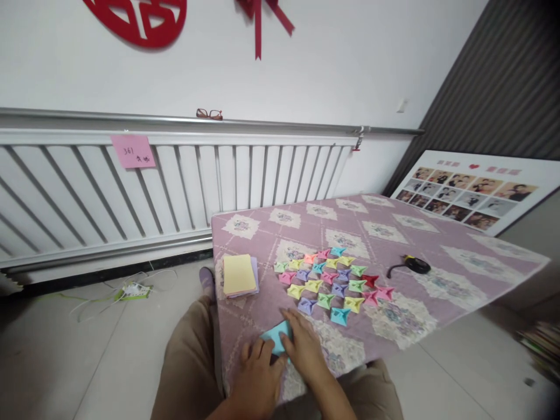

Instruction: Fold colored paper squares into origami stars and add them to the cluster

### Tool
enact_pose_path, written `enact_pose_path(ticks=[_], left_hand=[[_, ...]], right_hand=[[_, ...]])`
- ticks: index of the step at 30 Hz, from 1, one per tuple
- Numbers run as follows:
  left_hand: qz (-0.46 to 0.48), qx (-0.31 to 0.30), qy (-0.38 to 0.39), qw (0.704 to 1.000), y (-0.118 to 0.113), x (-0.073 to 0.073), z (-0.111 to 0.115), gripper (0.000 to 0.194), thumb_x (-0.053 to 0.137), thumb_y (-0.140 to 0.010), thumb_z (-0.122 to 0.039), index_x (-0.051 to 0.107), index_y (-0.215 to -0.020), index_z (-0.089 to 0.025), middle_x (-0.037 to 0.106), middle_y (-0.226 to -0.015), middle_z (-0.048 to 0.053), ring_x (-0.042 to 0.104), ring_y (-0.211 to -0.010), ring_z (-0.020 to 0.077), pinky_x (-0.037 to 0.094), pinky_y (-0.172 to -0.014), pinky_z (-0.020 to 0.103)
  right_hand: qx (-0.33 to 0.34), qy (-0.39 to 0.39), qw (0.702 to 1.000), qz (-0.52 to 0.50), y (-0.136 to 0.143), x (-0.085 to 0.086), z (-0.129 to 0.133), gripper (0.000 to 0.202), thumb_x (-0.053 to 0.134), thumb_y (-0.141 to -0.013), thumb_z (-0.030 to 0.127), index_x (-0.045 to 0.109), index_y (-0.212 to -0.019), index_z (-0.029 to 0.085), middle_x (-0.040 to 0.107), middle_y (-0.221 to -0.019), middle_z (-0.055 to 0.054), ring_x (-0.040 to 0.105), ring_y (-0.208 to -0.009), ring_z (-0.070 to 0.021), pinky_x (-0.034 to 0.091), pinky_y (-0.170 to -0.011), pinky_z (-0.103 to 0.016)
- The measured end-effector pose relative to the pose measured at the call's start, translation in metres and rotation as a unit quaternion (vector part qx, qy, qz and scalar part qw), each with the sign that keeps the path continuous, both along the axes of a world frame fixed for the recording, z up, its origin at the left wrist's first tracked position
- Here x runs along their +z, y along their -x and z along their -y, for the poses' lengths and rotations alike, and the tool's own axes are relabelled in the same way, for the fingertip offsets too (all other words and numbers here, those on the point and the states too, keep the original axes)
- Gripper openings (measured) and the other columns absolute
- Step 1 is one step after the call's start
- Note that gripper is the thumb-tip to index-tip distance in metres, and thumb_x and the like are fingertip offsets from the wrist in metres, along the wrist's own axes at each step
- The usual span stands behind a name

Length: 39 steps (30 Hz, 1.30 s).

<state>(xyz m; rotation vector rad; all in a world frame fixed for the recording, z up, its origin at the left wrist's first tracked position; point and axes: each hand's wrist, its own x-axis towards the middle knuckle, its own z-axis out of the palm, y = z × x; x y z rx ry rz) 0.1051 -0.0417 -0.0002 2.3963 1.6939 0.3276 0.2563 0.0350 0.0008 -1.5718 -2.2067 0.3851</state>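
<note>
A light-blue sheet of paper (pixel 277 336), apparently folded, lies on the cloth near the table's front edge. My left hand (pixel 258 370) holds its lower left side, fingers bent onto it. From the right, my right hand (pixel 305 344) grips the same paper, with the thumb on top and fingers along its upper edge. Part of the sheet is hidden under both hands. Just beyond my hands stand several rows of small folded paper pieces (pixel 325 301) in yellow, green, pink, purple, blue and red. To the left sits a stack of coloured paper (pixel 239 275), yellow on top.
A purple patterned tablecloth (pixel 301 230) covers the table. A black tape measure or similar coil (pixel 416 265) lies at the right. Behind are a white radiator (pixel 188 181), glasses (pixel 209 114) on a pipe, and a photo board (pixel 472 189). A power strip (pixel 135 290) is on the floor.
</note>
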Motion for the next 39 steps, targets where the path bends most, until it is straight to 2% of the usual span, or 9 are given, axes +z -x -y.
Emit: enact_pose_path(ticks=[3,7,12,16,21,26,28,33,39], left_hand=[[-0.002,0.003,-0.019,1.0,-0.001,-0.008,-0.001,0.039,0.049,-0.091,-0.031,0.051,-0.13,-0.037,0.052,-0.13,0.006,0.043,-0.118,0.03,0.03,-0.098,0.052],[-0.012,0.005,-0.067,0.998,-0.007,-0.02,-0.003,0.03,0.051,-0.092,-0.029,0.058,-0.121,-0.034,0.057,-0.122,0.005,0.047,-0.112,0.0267,0.033,-0.095,0.045],[-0.037,-0.029,-0.083,0.995,-0.013,-0.022,-0.004,0.028,0.048,-0.094,-0.027,0.057,-0.121,-0.027,0.061,-0.114,0.006,0.052,-0.1,0.0223,0.037,-0.088,0.038],[-0.047,-0.05,-0.112,0.991,-0.014,-0.028,-0.006,0.025,0.045,-0.096,-0.028,0.06,-0.115,-0.026,0.061,-0.112,0.006,0.052,-0.097,0.0214,0.037,-0.082,0.035],[-0.035,-0.055,-0.162,0.985,-0.008,-0.038,-0.007,0.025,0.048,-0.094,-0.035,0.057,-0.116,-0.028,0.06,-0.115,0.005,0.051,-0.098,0.0222,0.033,-0.081,0.035],[-0.021,-0.054,-0.198,0.978,-0.003,-0.035,-0.007,0.02,0.049,-0.094,-0.035,0.06,-0.11,-0.028,0.061,-0.112,0.004,0.05,-0.095,0.0206,0.031,-0.08,0.034],[-0.014,-0.054,-0.199,0.978,-0.002,-0.033,-0.007,0.02,0.051,-0.093,-0.036,0.059,-0.109,-0.028,0.061,-0.112,0.003,0.05,-0.095,0.0205,0.03,-0.079,0.033],[-0.012,-0.047,-0.17,0.984,0.0,-0.032,-0.008,0.016,0.053,-0.092,-0.035,0.061,-0.104,-0.029,0.059,-0.112,0.002,0.05,-0.094,0.0197,0.03,-0.078,0.033],[0.003,-0.048,-0.136,0.99,0.007,-0.026,-0.009,0.02,0.055,-0.09,-0.033,0.059,-0.109,-0.03,0.058,-0.119,0.001,0.046,-0.108,0.0216,0.029,-0.086,0.034]], right_hand=[[0.032,0.012,0.999,0.023,0.003,0.009,-0.006,0.052,0.056,-0.074,0.015,0.055,-0.125,0.025,0.052,-0.132,-0.01,0.046,-0.123,-0.0275,0.039,-0.098,-0.042],[0.068,0.015,0.997,0.033,0.002,0.02,-0.016,0.04,0.062,-0.066,0.011,0.064,-0.104,0.025,0.058,-0.114,-0.007,0.053,-0.105,-0.0236,0.041,-0.089,-0.035],[0.097,0.026,0.994,0.035,-0.001,0.027,-0.031,0.027,0.067,-0.06,0.01,0.062,-0.083,0.022,0.057,-0.091,-0.002,0.053,-0.087,-0.0195,0.04,-0.074,-0.027],[0.12,0.031,0.992,0.025,-0.003,0.025,-0.04,0.018,0.065,-0.061,0.007,0.059,-0.072,0.02,0.056,-0.082,0.0,0.052,-0.082,-0.0167,0.038,-0.073,-0.025],[0.141,0.036,0.989,0.013,-0.01,0.025,-0.041,0.016,0.062,-0.066,0.005,0.059,-0.073,0.02,0.058,-0.083,0.0,0.054,-0.084,-0.0164,0.038,-0.074,-0.024],[0.137,0.034,0.99,0.01,-0.016,0.027,-0.033,0.021,0.06,-0.07,0.007,0.061,-0.085,0.021,0.06,-0.09,-0.002,0.055,-0.089,-0.0188,0.04,-0.078,-0.027],[0.135,0.034,0.99,0.014,-0.018,0.027,-0.032,0.022,0.061,-0.07,0.008,0.062,-0.088,0.022,0.06,-0.091,-0.003,0.055,-0.089,-0.0201,0.04,-0.078,-0.029],[0.132,0.039,0.99,0.018,-0.02,0.024,-0.034,0.016,0.061,-0.07,0.008,0.062,-0.079,0.022,0.06,-0.083,-0.002,0.056,-0.083,-0.0198,0.04,-0.073,-0.028],[0.137,0.03,0.99,0.011,-0.024,0.022,-0.034,0.018,0.059,-0.073,0.007,0.062,-0.082,0.022,0.062,-0.085,-0.002,0.057,-0.085,-0.0201,0.042,-0.076,-0.029]])
